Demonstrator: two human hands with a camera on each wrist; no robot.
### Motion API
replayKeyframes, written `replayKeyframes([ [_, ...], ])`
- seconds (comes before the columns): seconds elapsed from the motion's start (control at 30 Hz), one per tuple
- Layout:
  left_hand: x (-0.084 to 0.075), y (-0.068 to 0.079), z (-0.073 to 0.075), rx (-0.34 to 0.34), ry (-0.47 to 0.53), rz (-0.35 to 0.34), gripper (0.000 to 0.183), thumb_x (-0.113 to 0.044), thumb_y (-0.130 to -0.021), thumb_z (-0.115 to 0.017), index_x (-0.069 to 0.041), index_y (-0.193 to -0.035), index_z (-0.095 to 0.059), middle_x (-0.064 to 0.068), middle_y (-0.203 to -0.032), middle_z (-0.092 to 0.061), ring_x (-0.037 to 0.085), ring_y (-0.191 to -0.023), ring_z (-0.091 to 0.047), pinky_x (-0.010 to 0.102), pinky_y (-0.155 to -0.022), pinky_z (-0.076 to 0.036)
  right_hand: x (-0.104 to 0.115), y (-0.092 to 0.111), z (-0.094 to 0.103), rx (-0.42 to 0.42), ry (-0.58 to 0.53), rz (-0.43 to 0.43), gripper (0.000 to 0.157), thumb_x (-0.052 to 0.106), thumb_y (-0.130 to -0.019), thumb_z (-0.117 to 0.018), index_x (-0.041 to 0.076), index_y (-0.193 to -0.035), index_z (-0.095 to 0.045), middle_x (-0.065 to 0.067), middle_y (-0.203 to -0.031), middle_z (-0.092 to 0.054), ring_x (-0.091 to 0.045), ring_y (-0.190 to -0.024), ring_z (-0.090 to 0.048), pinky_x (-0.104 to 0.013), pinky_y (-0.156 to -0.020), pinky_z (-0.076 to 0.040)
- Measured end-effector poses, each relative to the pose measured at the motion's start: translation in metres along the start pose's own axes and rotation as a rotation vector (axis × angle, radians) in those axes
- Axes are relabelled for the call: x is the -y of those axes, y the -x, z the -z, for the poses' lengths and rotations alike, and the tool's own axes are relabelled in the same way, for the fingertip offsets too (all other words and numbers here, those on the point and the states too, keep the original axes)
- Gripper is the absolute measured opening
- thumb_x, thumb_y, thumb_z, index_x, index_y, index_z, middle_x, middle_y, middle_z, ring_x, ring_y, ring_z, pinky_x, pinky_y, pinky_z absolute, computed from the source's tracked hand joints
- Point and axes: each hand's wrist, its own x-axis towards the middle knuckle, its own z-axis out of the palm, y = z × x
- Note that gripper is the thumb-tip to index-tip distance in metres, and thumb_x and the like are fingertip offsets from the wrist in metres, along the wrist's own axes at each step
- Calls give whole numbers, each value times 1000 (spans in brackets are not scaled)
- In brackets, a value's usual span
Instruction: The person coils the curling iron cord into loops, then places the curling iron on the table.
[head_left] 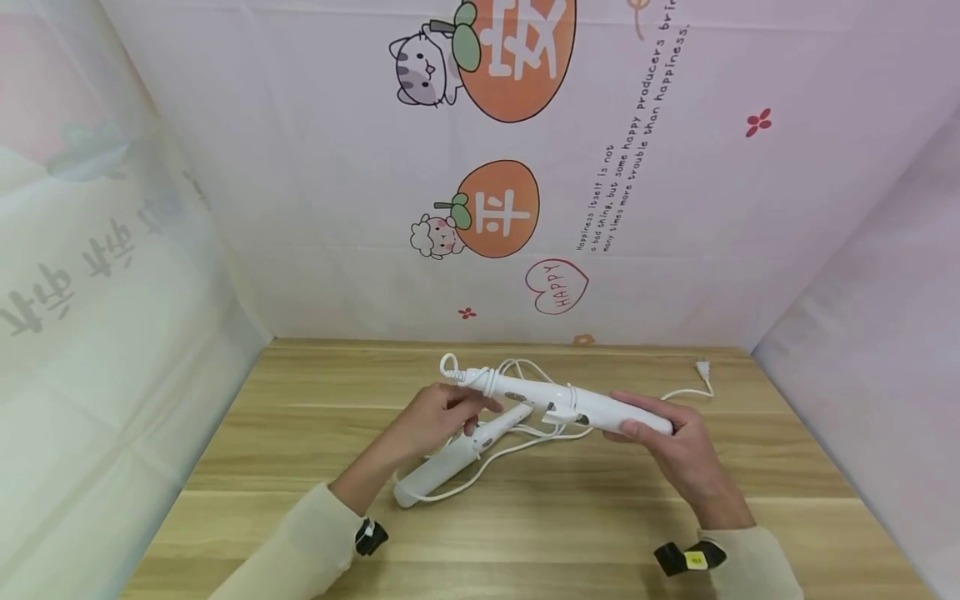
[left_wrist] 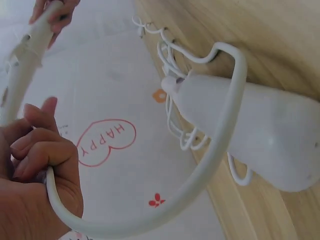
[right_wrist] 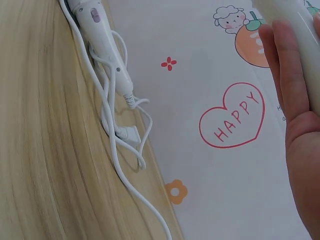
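A white hair iron (head_left: 540, 394), long and slim with grey buttons, is held up over the table. My right hand (head_left: 678, 437) grips its right end, thumb on the near side and fingers behind. Close under its left, corded end is my left hand (head_left: 442, 417), fingers curled. In the left wrist view a white cord (left_wrist: 220, 140) comes out of those curled fingers and loops across. Coils of cord wrap the held iron's body. A second white hair iron (head_left: 438, 471) lies slantwise on the table below the left hand, partly hidden by it.
Loose white cord lies in loops behind the second iron on the wooden table (head_left: 525, 533). One plug (head_left: 702, 368) rests at the table's back right; another plug (right_wrist: 129, 134) shows among the coils. A printed cloth (head_left: 337, 208) hangs along the back edge, with cloth at both sides.
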Motion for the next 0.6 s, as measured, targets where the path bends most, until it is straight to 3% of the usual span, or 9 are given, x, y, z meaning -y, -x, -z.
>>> replayKeyframes([
  [0.17,-10,8,-9,-57,-138,-10,50,-35,-116,-55,-14,-73,-70,1,-99,-81,6,-57,-35,22,-52,-29,-2,-3,-5,-91,72,-60,39,-21,-99,-60,-8,-133,-73,0,-129,-79,-18,-102,-81,-34,-87,-66],
  [0.23,-13,11,-11,-89,-196,-18,53,-34,-115,-55,-15,-67,-64,-1,-109,-82,5,-55,-34,23,-52,-30,-3,-3,-6,-106,88,-74,38,-20,-99,-62,-7,-133,-73,2,-129,-79,-18,-100,-81,-33,-87,-65],
  [0.37,-16,16,-14,-115,-269,-14,50,-31,-115,-55,-19,-67,-64,-4,-88,-79,6,-51,-34,25,-54,-33,-6,-4,-6,-125,111,-86,35,-17,-100,-64,-13,-134,-69,3,-130,-78,-17,-105,-80,-35,-88,-65],
  [0.47,-17,20,-15,-105,-302,-6,48,-28,-114,-54,-20,-68,-66,-7,-67,-67,6,-50,-35,25,-55,-34,-8,-5,-2,-185,140,-109,34,-12,-102,-66,-15,-136,-67,4,-131,-77,-17,-106,-80,-34,-90,-65],
  [0.6,-19,23,-16,-110,-317,-21,43,-24,-112,-55,-20,-71,-66,-10,-61,-64,4,-50,-39,24,-55,-35,-10,-4,4,-257,168,-163,37,-7,-102,-70,-15,-137,-65,8,-130,-77,-16,-104,-81,-30,-92,-64],
])
